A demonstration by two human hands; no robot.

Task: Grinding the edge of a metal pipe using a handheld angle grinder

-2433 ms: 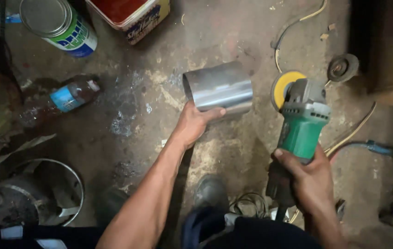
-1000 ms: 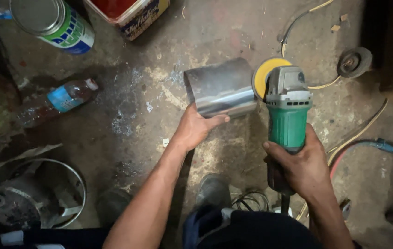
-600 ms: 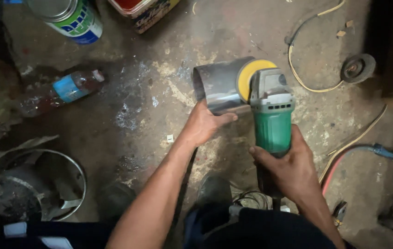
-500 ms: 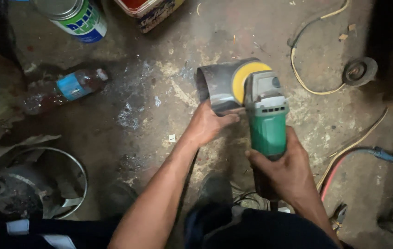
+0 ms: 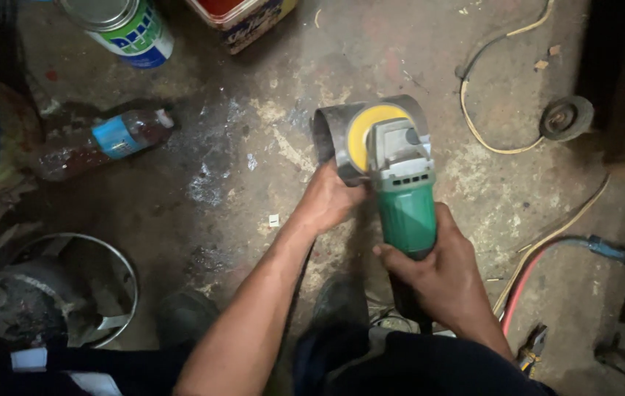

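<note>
Far left: a tin can (image 5: 123,28) with a white, green and blue label. Beside it, far centre, a box (image 5: 243,18) in red and cream. Left: a plastic bottle (image 5: 103,141) lying flat, blue label band. Near left: a round metal ring (image 5: 103,293).

Floor (image 5: 254,198): stained, scuffed concrete; a cable (image 5: 488,139) and red hose (image 5: 521,282) on the right.

Centre: left hand (image 5: 327,202), grip pinching the near edge of the metal cylinder (image 5: 331,139). Right hand (image 5: 440,275), grip wrapped tight around the green angle grinder (image 5: 404,191), whose yellow disc (image 5: 362,132) sits on the cylinder.
</note>
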